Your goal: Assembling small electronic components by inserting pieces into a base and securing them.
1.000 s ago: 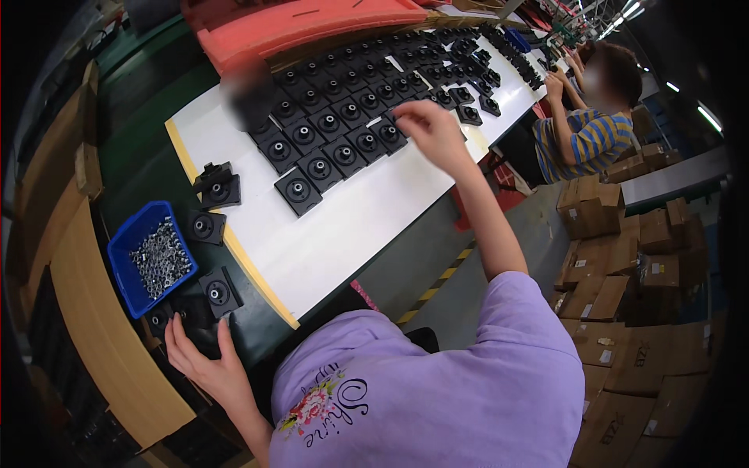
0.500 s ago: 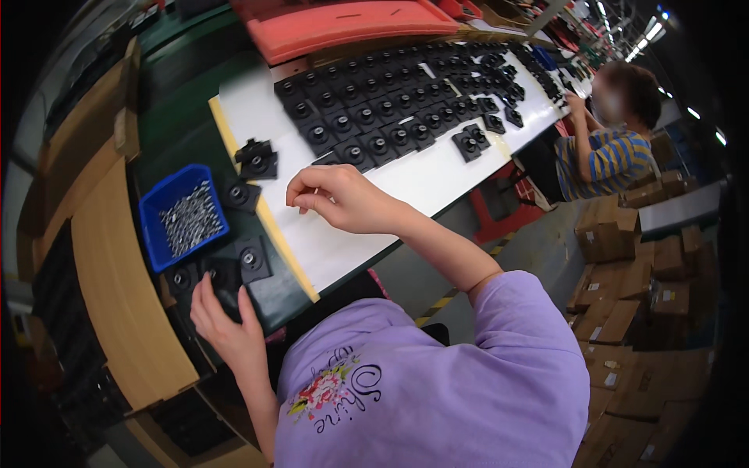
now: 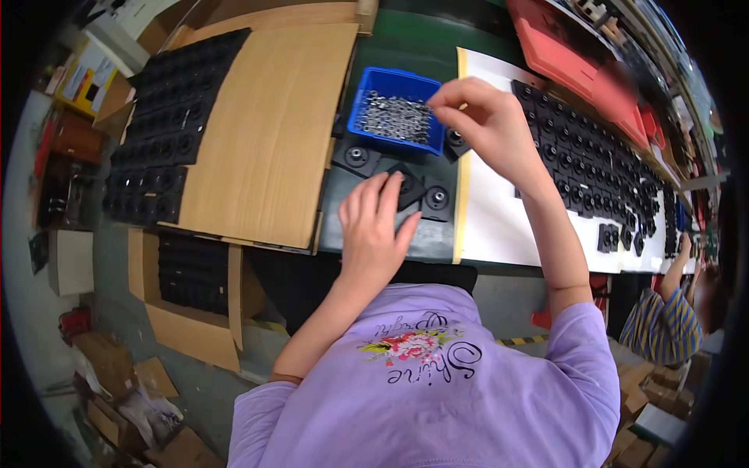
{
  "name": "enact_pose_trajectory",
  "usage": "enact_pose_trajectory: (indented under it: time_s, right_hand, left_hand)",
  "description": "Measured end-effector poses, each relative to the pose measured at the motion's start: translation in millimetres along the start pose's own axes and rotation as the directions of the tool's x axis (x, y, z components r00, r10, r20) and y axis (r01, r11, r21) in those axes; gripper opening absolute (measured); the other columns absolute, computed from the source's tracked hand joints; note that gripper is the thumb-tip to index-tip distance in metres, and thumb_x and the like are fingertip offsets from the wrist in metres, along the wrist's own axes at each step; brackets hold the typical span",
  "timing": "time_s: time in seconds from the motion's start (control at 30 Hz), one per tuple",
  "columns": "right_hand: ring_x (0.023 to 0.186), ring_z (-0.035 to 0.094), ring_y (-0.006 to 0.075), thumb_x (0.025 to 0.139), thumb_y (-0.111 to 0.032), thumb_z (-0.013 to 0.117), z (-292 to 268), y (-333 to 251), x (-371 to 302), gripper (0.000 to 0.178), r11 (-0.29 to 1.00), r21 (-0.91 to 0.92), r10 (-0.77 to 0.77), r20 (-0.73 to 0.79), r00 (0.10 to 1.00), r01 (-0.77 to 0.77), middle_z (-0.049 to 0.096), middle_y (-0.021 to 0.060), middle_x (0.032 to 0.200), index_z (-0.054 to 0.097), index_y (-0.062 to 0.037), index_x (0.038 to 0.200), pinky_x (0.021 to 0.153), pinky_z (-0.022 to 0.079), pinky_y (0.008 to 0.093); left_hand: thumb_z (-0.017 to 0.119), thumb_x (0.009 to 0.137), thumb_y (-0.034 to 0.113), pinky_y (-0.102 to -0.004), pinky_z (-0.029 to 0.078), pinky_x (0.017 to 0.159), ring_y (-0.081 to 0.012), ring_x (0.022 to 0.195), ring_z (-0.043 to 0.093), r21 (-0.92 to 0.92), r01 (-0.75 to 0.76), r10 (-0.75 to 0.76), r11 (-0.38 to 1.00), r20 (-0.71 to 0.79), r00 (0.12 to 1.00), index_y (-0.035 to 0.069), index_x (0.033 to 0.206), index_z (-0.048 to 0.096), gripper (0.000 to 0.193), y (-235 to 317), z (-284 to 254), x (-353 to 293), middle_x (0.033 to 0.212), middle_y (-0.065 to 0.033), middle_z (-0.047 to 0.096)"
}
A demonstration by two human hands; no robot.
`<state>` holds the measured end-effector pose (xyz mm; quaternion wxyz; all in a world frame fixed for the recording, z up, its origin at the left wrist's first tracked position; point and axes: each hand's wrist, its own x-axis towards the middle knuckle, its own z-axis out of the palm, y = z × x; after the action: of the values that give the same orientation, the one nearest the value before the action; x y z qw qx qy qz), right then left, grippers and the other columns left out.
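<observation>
The fingertips of my left hand (image 3: 373,228) rest on a black square part (image 3: 409,192) with a round hub, steadying it between fingers and thumb on the green tabletop. My right hand (image 3: 490,129) hovers at the right rim of a blue bin (image 3: 396,147), thumb and forefinger pinched together. Whatever the pinch holds is too small to make out. Many small silvery metal pieces (image 3: 390,117) fill the bin. Similar black parts lie close by: one (image 3: 356,158) below the bin, another (image 3: 437,200) to the right of my left hand, and one (image 3: 456,143) partly behind my right hand.
Rows of black parts (image 3: 569,156) cover a white sheet (image 3: 491,226) on the right. A large cardboard sheet (image 3: 269,132) lies left, beside more black parts (image 3: 168,117). Red trays (image 3: 562,54) stand behind. An open carton (image 3: 191,327) sits below; another person (image 3: 663,324) works at far right.
The view has turned toward the left. My right hand has gone from above the white sheet to the blue bin's rim. My left hand stays at the black part.
</observation>
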<state>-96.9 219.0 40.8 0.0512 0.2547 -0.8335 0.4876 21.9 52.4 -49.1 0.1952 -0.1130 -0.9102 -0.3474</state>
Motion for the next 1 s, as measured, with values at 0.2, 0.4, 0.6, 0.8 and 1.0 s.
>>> enact_pose_trajectory:
  time_s: [0.2,0.4,0.6,0.8,1.0]
  right_hand:
    - [0.082,0.066,0.0282,0.079,-0.001,0.062,29.3,18.3,29.4,0.018,0.906,-0.364,-0.205,0.069,0.976,0.216,0.066,0.0154,0.09,0.069,-0.001,0.095,0.076,0.052,0.0329]
    - [0.09,0.065,0.0281,0.082,-0.006,0.065,18.3,-7.4,-33.2,0.018,0.977,-0.164,-0.083,0.299,0.951,0.136,0.066,0.0141,0.097,0.067,-0.0008,0.1,0.079,0.051,0.0338]
    - [0.122,0.048,0.0361,0.08,-0.014,0.07,42.8,8.9,-96.1,0.055,0.919,-0.377,-0.021,0.253,0.967,0.119,0.046,0.0183,0.135,0.049,-0.0035,0.129,0.099,0.042,0.0411]
    - [0.125,0.045,0.0354,0.079,-0.007,0.068,29.3,15.9,-112.5,0.054,0.932,-0.363,0.063,0.194,0.979,0.012,0.043,0.0182,0.138,0.048,-0.0019,0.129,0.102,0.041,0.0394]
    - [0.124,0.046,0.0351,0.08,-0.005,0.065,12.8,28.2,-100.1,0.045,0.957,-0.277,0.02,0.361,0.933,0.087,0.045,0.0168,0.137,0.054,-0.0061,0.124,0.102,0.041,0.0394]
  left_hand:
    - [0.072,0.076,0.019,-0.0438,0.035,0.096,-0.0333,0.114,0.047,0.019,0.028,-0.027,0.999,-0.02,0.999,0.002,0.124,0.052,0.055,-1.8,1.4,-6.4,0.122,-0.0153,0.051]
    - [0.074,0.075,0.02,-0.0443,0.037,0.096,-0.0345,0.115,0.046,-0.02,0.078,-0.078,0.997,-0.004,0.997,0.001,0.126,0.05,0.059,-9.5,-8.7,-8.4,0.124,-0.0161,0.05]
    - [0.078,0.07,0.023,-0.0442,0.038,0.097,-0.0356,0.114,0.045,0.061,0.105,-0.109,0.993,0.056,0.992,0.002,0.128,0.048,0.068,-7.3,-19.6,-5.6,0.125,-0.0167,0.049]
    - [0.079,0.07,0.021,-0.0433,0.041,0.092,-0.0354,0.108,0.048,0.022,0.132,-0.133,0.991,0.067,0.989,0.001,0.125,0.05,0.066,-13.7,-24.7,-18.3,0.119,-0.0179,0.052]
    - [0.074,0.077,0.018,-0.0428,0.042,0.091,-0.0347,0.107,0.049,0.035,0.166,-0.165,0.985,-0.05,0.985,-0.001,0.119,0.055,0.05,-12.1,-10.9,-10.5,0.116,-0.0177,0.053]
